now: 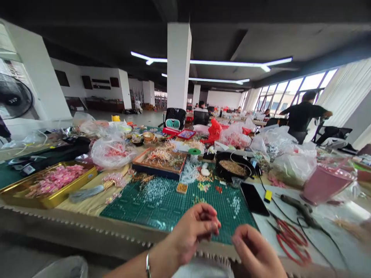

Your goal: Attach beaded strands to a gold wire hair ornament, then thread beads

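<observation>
My left hand [195, 229], with a silver bracelet at the wrist, is held over the front edge of a green cutting mat [130, 212]. Its fingers are curled together in a pinch; anything between them is too small to make out. To its right, my right hand [255, 253] has thumb and forefinger pressed close, and what they hold, if anything, cannot be seen. A gap separates the two hands. On the mat lie clear beads [156, 190], a small box of gold beads [182, 188], yellow-green pieces [203, 187] and red pieces [218, 189].
Right of the mat lie a black phone [254, 199], a yellow item [268, 196], red-handled scissors [292, 239] and a corded tool [301, 210]. A gold tray [52, 200] of pink flowers sits left. A person [305, 116] stands at the back right.
</observation>
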### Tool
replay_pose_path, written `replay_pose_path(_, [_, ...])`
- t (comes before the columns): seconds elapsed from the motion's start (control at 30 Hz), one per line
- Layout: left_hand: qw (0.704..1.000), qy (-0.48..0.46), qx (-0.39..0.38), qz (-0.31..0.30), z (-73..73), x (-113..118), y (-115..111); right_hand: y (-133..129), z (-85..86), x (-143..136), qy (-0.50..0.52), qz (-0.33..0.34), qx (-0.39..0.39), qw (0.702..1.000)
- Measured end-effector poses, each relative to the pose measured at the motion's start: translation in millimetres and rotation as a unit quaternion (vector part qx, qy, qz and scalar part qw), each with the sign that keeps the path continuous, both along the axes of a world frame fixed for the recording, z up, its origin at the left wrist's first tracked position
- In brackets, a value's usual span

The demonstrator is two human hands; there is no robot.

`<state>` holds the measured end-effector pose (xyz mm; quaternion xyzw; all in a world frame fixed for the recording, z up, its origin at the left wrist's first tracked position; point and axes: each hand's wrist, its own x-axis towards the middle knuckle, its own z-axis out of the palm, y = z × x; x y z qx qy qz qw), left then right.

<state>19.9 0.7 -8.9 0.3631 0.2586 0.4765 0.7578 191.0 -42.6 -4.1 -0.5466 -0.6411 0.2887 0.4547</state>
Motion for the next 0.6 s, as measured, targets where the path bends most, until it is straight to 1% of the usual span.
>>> replay_pose_path(0.07, [1.000, -0.006, -0.003, -0.008, 11.9, -4, -2, 0, 10.7, -6, 0.021, 0.002, 0.019, 1.000])
replay_pose_path(0.13, [1.000, -0.015, -0.014, -0.020, 17.2, -6, -2, 1, 16.0, -11, 0.035, 0.005, 0.024, 0.999])
replay_pose_path(0.3, [0.999, -0.036, -0.016, -0.030, 17.0, -5, -4, 0, 15.0, -13, 0.048, 0.032, 0.017, 0.998])
replay_pose_path(0.47, [0.998, -0.043, -0.006, -0.035, 18.1, 2, -1, 0, 14.1, -9, 0.052, 0.028, 0.010, 0.998])
replay_pose_path(0.6, [0.998, -0.045, 0.005, -0.043, 16.6, 5, 2, 3, 10.0, -5, 0.056, 0.021, -0.004, 0.998])
